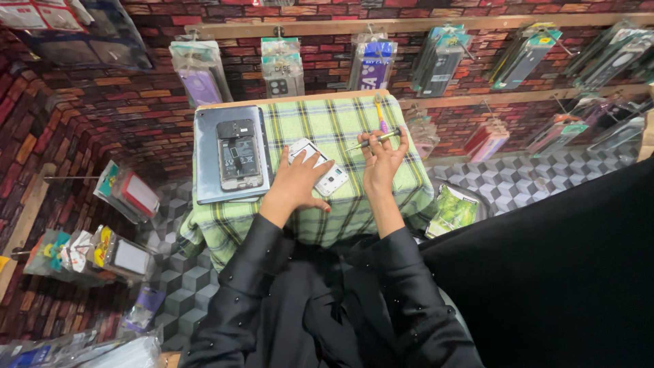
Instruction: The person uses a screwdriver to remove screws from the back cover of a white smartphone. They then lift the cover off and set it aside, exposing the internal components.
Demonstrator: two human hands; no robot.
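Head view, looking straight down on a small table draped in a green-and-yellow plaid cloth point(340, 123), and that cloth is our landmark. The left hand point(294, 182) lies flat near the cloth's middle, fingers spread and pressing on a white rectangular phone back cover point(325, 176), which sits tilted, its dark camera cut-out toward the near edge. The cover rests well inside the cloth, with open plaid on all sides.

Just right of the cover, the right hand point(383, 160) is raised above the cloth, fingers pinched around a thin screwdriver with a dark and yellow-green shaft point(375, 140); its tip points left toward the cover without touching it. Behind that hand, toward the far edge, lies a slim purple-and-yellow tool point(380, 114).

On the left part of the cloth sits a grey rectangular mat point(204, 160), reaching almost to the left edge, and on it lies an opened dark phone point(239, 155) with its insides showing. The centre-right of the cloth is bare plaid, so there is room around both hands. Beyond the far edge hang packaged phone cases point(371, 63) on a brick-pattern wall.
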